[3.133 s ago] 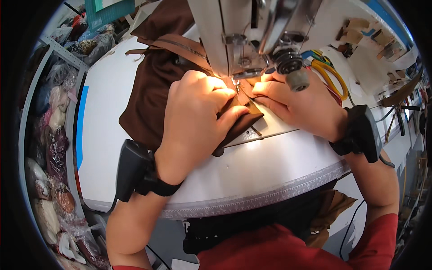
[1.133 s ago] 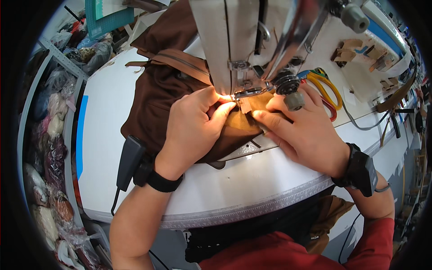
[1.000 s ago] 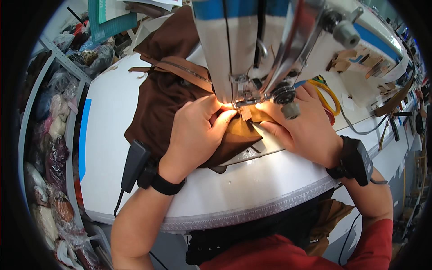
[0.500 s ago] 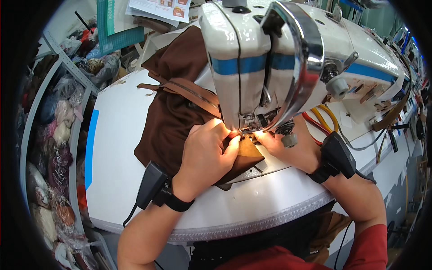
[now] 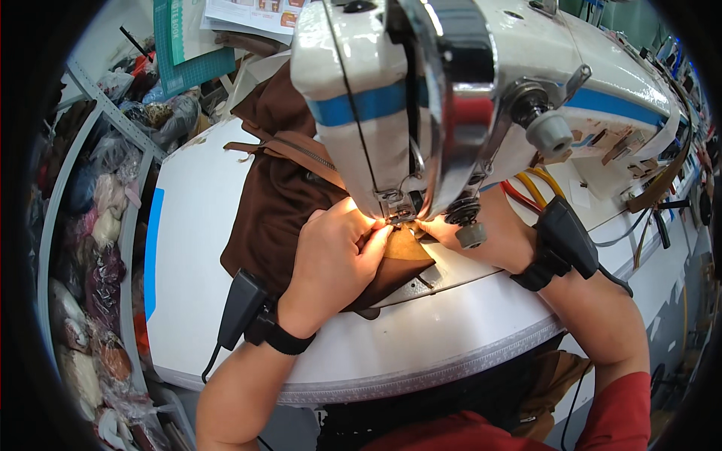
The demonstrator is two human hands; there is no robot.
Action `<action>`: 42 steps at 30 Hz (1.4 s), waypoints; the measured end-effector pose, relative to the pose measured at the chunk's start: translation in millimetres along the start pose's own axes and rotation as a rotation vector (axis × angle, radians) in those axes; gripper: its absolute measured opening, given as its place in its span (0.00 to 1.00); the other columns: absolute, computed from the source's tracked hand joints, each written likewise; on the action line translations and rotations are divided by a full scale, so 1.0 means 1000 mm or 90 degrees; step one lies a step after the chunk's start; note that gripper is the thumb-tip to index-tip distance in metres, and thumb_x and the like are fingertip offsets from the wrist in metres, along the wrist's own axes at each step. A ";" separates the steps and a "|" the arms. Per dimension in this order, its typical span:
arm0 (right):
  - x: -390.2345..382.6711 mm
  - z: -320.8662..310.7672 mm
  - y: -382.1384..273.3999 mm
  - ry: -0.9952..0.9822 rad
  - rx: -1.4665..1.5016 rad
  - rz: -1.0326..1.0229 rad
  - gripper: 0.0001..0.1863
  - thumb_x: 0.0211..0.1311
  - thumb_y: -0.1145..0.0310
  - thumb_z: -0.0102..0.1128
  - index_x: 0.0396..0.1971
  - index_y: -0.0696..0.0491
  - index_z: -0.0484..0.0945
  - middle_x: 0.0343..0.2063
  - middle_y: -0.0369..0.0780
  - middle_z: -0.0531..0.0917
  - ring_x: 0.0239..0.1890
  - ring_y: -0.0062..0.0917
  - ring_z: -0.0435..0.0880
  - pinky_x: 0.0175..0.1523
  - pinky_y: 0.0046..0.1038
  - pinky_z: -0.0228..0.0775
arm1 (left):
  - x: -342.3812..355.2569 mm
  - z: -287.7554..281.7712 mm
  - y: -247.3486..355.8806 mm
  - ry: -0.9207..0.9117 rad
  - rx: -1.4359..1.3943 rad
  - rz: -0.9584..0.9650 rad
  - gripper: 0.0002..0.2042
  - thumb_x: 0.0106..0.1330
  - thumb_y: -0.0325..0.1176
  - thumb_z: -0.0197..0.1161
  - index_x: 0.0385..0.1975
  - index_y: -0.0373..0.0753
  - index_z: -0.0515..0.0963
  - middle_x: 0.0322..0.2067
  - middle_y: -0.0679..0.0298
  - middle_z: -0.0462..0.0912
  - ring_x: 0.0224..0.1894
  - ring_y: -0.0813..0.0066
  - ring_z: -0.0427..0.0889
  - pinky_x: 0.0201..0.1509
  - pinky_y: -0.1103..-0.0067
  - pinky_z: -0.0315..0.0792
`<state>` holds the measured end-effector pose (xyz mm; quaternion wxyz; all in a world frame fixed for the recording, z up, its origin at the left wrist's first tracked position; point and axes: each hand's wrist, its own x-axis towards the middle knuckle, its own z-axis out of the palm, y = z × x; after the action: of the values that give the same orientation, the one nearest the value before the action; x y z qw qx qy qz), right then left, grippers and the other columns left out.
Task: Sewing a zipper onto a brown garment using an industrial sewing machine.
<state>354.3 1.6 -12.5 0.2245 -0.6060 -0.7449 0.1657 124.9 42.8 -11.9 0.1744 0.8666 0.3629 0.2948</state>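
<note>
A white sewing machine [image 5: 353,143] with a blue band stands over brown fabric [image 5: 259,218], its lamp lighting the presser foot [image 5: 397,218]. Just left of the foot, my left hand [image 5: 331,248] is closed, thumb and forefinger pinching the fabric. A tan piece [image 5: 406,246] shows on the fabric's near corner below the foot. My right hand [image 5: 489,233] reaches in from the right, fingers drawn together close to the foot; machine parts partly cover it, so its grip is hidden. Behind my left hand lies a brown zipper strip [image 5: 304,150] on the fabric.
The white table [image 5: 195,248] has a ruler tape [image 5: 421,372] along its curved front edge. Tools with red and yellow handles [image 5: 538,184] lie behind my right hand. Shelves of bagged materials [image 5: 105,218] stand at left; a green cutting mat [image 5: 195,71] and papers are at the back.
The view has shifted, so the machine head appears larger and farther left. Both hands stay by the presser foot, with the fabric in nearly the same place.
</note>
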 end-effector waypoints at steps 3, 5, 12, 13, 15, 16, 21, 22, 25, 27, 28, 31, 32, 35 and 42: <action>-0.003 0.000 0.001 0.074 -0.015 -0.089 0.06 0.49 0.71 0.67 0.25 0.58 0.81 0.24 0.45 0.84 0.28 0.39 0.82 0.38 0.37 0.71 | 0.003 0.001 0.004 -0.011 -0.010 -0.030 0.06 0.58 0.27 0.70 0.24 0.31 0.82 0.25 0.52 0.77 0.25 0.53 0.76 0.32 0.65 0.66; -0.002 0.003 -0.004 0.107 0.007 -0.073 0.03 0.43 0.75 0.62 0.16 0.58 0.79 0.21 0.49 0.82 0.28 0.49 0.79 0.41 0.44 0.67 | 0.004 0.001 0.004 -0.019 -0.021 -0.057 0.07 0.58 0.27 0.70 0.23 0.30 0.82 0.25 0.51 0.77 0.24 0.52 0.76 0.31 0.64 0.66; -0.004 0.000 -0.004 0.197 0.011 -0.196 0.06 0.41 0.76 0.64 0.23 0.60 0.79 0.25 0.49 0.83 0.32 0.51 0.80 0.42 0.43 0.70 | 0.001 0.002 0.002 -0.022 -0.022 -0.044 0.07 0.59 0.28 0.72 0.24 0.32 0.83 0.24 0.54 0.77 0.24 0.56 0.76 0.33 0.67 0.68; -0.004 -0.001 -0.007 0.200 0.014 -0.196 0.05 0.41 0.76 0.64 0.22 0.60 0.79 0.24 0.49 0.82 0.32 0.50 0.81 0.40 0.43 0.70 | -0.003 0.002 0.002 0.013 -0.030 -0.001 0.06 0.59 0.28 0.72 0.25 0.33 0.84 0.23 0.57 0.77 0.24 0.58 0.76 0.34 0.68 0.68; -0.003 -0.004 -0.010 0.203 0.016 -0.197 0.05 0.41 0.76 0.64 0.22 0.59 0.79 0.23 0.49 0.82 0.32 0.50 0.81 0.39 0.43 0.70 | -0.006 0.001 0.003 0.017 -0.029 -0.023 0.05 0.60 0.29 0.72 0.25 0.36 0.84 0.23 0.61 0.77 0.24 0.61 0.76 0.36 0.70 0.67; -0.003 -0.004 -0.009 0.160 0.018 -0.173 0.05 0.42 0.77 0.64 0.22 0.60 0.79 0.22 0.49 0.82 0.32 0.50 0.81 0.37 0.43 0.70 | -0.006 0.002 0.003 0.017 -0.029 -0.036 0.05 0.60 0.29 0.72 0.25 0.36 0.84 0.23 0.61 0.77 0.24 0.61 0.76 0.36 0.70 0.67; 0.001 0.003 0.010 -0.028 -0.164 -0.109 0.17 0.53 0.66 0.75 0.42 0.54 0.85 0.38 0.44 0.88 0.40 0.38 0.88 0.45 0.35 0.78 | -0.003 0.005 0.003 0.021 -0.029 -0.002 0.04 0.58 0.27 0.71 0.26 0.36 0.82 0.23 0.62 0.77 0.23 0.62 0.76 0.35 0.70 0.67; 0.001 0.002 0.009 -0.024 -0.120 -0.119 0.17 0.53 0.66 0.75 0.43 0.54 0.85 0.39 0.44 0.88 0.40 0.38 0.88 0.45 0.36 0.78 | -0.001 0.003 0.005 0.006 -0.031 -0.048 0.04 0.57 0.27 0.70 0.26 0.36 0.81 0.24 0.60 0.77 0.24 0.60 0.77 0.35 0.69 0.68; 0.000 -0.001 0.000 0.014 -0.045 -0.099 0.18 0.54 0.66 0.75 0.44 0.55 0.84 0.40 0.44 0.87 0.41 0.39 0.88 0.46 0.36 0.78 | 0.001 0.007 -0.003 -0.001 0.032 -0.069 0.04 0.57 0.27 0.69 0.27 0.35 0.80 0.26 0.57 0.79 0.26 0.56 0.79 0.35 0.65 0.70; 0.000 -0.001 0.002 0.048 -0.015 -0.067 0.18 0.54 0.66 0.75 0.44 0.54 0.84 0.40 0.44 0.87 0.41 0.39 0.87 0.47 0.35 0.78 | 0.004 0.008 -0.005 0.006 0.096 -0.044 0.05 0.57 0.27 0.69 0.28 0.34 0.80 0.27 0.55 0.80 0.27 0.53 0.80 0.35 0.62 0.72; 0.001 -0.001 0.010 0.014 -0.061 -0.093 0.18 0.55 0.65 0.75 0.44 0.54 0.84 0.39 0.44 0.87 0.41 0.39 0.87 0.47 0.34 0.78 | 0.006 0.005 -0.001 0.009 0.070 -0.049 0.05 0.57 0.27 0.68 0.29 0.34 0.80 0.28 0.53 0.80 0.29 0.50 0.81 0.35 0.61 0.73; -0.004 -0.007 0.003 0.019 -0.064 -0.091 0.17 0.57 0.61 0.74 0.43 0.54 0.85 0.35 0.44 0.87 0.38 0.37 0.87 0.45 0.32 0.78 | 0.005 0.004 -0.002 0.003 0.048 -0.045 0.06 0.58 0.27 0.67 0.31 0.33 0.79 0.31 0.51 0.81 0.31 0.47 0.83 0.35 0.60 0.76; -0.005 -0.011 -0.005 0.058 -0.020 -0.066 0.17 0.58 0.59 0.73 0.42 0.54 0.85 0.32 0.44 0.87 0.35 0.36 0.87 0.43 0.31 0.77 | 0.004 0.004 -0.005 -0.004 0.055 -0.038 0.06 0.58 0.26 0.67 0.33 0.33 0.79 0.32 0.50 0.82 0.31 0.46 0.83 0.34 0.61 0.76; 0.000 -0.026 -0.023 -0.119 -0.001 0.054 0.18 0.59 0.55 0.72 0.39 0.55 0.86 0.27 0.44 0.85 0.30 0.35 0.87 0.39 0.33 0.76 | 0.004 0.005 -0.007 0.015 0.042 -0.033 0.07 0.59 0.26 0.66 0.35 0.33 0.79 0.31 0.50 0.82 0.31 0.46 0.83 0.34 0.61 0.76; -0.013 -0.003 -0.006 0.196 -0.083 -0.168 0.08 0.50 0.70 0.64 0.16 0.55 0.79 0.19 0.47 0.79 0.32 0.43 0.79 0.44 0.43 0.68 | 0.005 0.005 -0.004 0.037 0.031 -0.041 0.06 0.59 0.26 0.66 0.35 0.34 0.80 0.27 0.51 0.82 0.31 0.46 0.83 0.34 0.61 0.76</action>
<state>353.6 -12.5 -8.4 0.3159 -0.5349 -0.7836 -0.0082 129.2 48.9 -16.2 0.1516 0.8495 0.4027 0.3053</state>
